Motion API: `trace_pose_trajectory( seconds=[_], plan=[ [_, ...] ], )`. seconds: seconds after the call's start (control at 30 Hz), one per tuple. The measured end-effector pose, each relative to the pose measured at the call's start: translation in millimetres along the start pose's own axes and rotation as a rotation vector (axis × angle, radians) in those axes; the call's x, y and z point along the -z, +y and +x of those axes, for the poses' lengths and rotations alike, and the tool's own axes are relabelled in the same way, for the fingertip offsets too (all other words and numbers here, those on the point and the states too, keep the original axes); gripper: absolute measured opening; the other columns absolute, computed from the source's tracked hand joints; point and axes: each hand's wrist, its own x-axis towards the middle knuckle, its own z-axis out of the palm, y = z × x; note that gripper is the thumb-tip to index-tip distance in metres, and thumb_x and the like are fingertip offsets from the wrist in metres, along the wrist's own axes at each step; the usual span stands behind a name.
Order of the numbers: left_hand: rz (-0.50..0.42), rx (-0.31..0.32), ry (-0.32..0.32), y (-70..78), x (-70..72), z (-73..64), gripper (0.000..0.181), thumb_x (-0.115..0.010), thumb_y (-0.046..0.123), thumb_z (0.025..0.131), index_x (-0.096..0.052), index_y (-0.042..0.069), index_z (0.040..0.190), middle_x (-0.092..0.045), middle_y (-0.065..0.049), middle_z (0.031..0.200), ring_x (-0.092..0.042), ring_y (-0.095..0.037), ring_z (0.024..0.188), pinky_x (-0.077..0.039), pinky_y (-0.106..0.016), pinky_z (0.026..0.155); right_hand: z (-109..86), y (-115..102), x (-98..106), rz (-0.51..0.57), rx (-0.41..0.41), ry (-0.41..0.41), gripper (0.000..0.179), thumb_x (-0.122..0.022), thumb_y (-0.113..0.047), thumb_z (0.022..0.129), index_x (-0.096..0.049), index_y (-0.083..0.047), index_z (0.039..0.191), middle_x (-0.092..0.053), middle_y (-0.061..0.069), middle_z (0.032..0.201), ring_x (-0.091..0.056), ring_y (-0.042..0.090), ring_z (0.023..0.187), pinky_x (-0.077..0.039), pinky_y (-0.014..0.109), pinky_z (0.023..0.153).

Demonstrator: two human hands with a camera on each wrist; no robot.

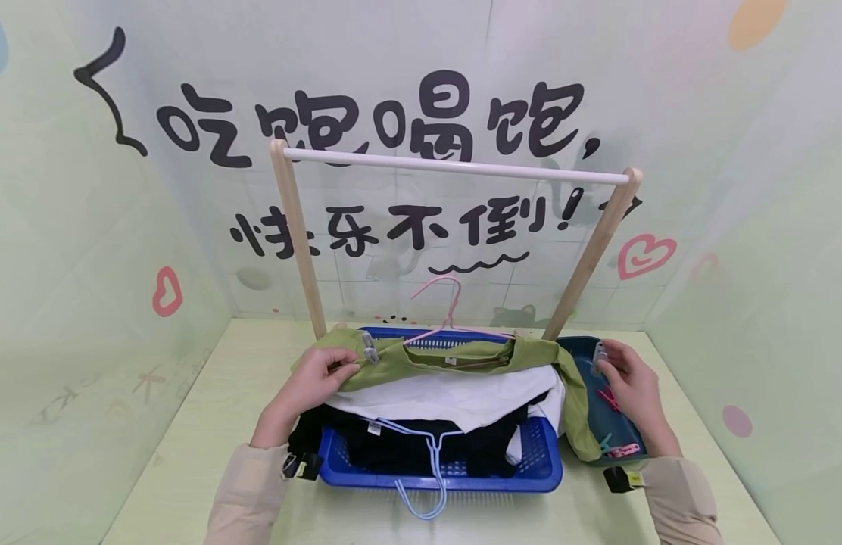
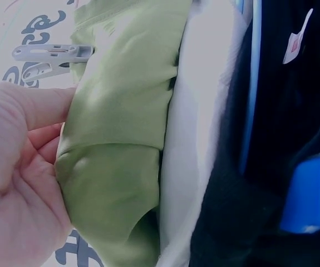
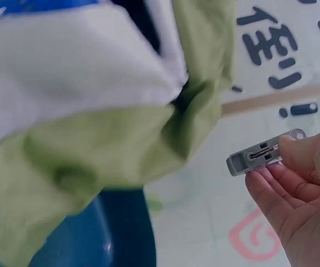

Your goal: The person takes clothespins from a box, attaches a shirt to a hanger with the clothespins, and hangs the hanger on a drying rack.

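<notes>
A green shirt lies spread over the other clothes, with a pink hanger in its neck. A grey clothespin is clipped on the shirt's left shoulder. Just below it, my left hand pinches the green fabric; in the left wrist view the thumb lies in front and the fingers are partly hidden behind the cloth. Off to the right, over a dark teal tray, my right hand holds a second grey clothespin between thumb and fingers, apart from the shirt.
Under the shirt, a blue basket holds white and black clothes. Light blue hangers hook over its front rim. Behind stands a wooden rack with a white rod. Red, pink and teal clothespins lie in the tray.
</notes>
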Motion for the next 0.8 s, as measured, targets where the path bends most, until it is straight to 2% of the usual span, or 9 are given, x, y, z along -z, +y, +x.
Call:
trace_pose_trajectory(
  seconds=[0.17,0.3,0.5,0.8],
  plan=[
    [0.004,-0.005,-0.001,-0.2,-0.1,-0.2,0.006,-0.065,-0.003,0.084,-0.07,0.0,0.083,-0.064,-0.002,0.072,-0.043,-0.003,0.055,-0.039,-0.019,0.049,8.3,-13,-6,0.073,0.032,0.004,0.032,-0.057,0.006,0.089,-0.054,0.008,0.121,-0.06,0.027,0.104,-0.047,-0.016,0.088,-0.039,-0.001,0.073],
    [0.004,-0.012,-0.001,-0.5,-0.4,-0.2,0.006,-0.065,-0.004,0.083,-0.07,0.0,0.082,-0.063,-0.001,0.07,-0.042,-0.003,0.055,-0.038,-0.019,0.048,14.2,-30,-11,0.135,0.074,0.017,0.032,-0.056,0.013,0.087,-0.053,0.012,0.119,-0.06,0.029,0.102,-0.048,-0.015,0.088,-0.04,0.0,0.073],
    [0.003,-0.011,-0.005,0.0,0.2,-0.8,0.006,-0.065,-0.004,0.083,-0.07,0.0,0.083,-0.063,-0.002,0.071,-0.043,-0.003,0.055,-0.039,-0.02,0.049,20.8,-62,-16,0.203,0.081,-0.003,0.03,-0.055,0.014,0.087,-0.052,0.016,0.116,-0.058,0.032,0.101,-0.05,-0.011,0.088,-0.042,0.002,0.074],
    [0.003,-0.013,-0.006,0.2,0.2,-0.7,0.006,-0.065,-0.004,0.083,-0.07,0.0,0.083,-0.062,-0.001,0.071,-0.042,-0.003,0.055,-0.039,-0.02,0.048,31.5,-64,-29,0.371,0.125,-0.068,0.03,-0.052,0.019,0.085,-0.049,0.022,0.115,-0.056,0.035,0.1,-0.055,-0.004,0.09,-0.045,0.007,0.078]
  ],
)
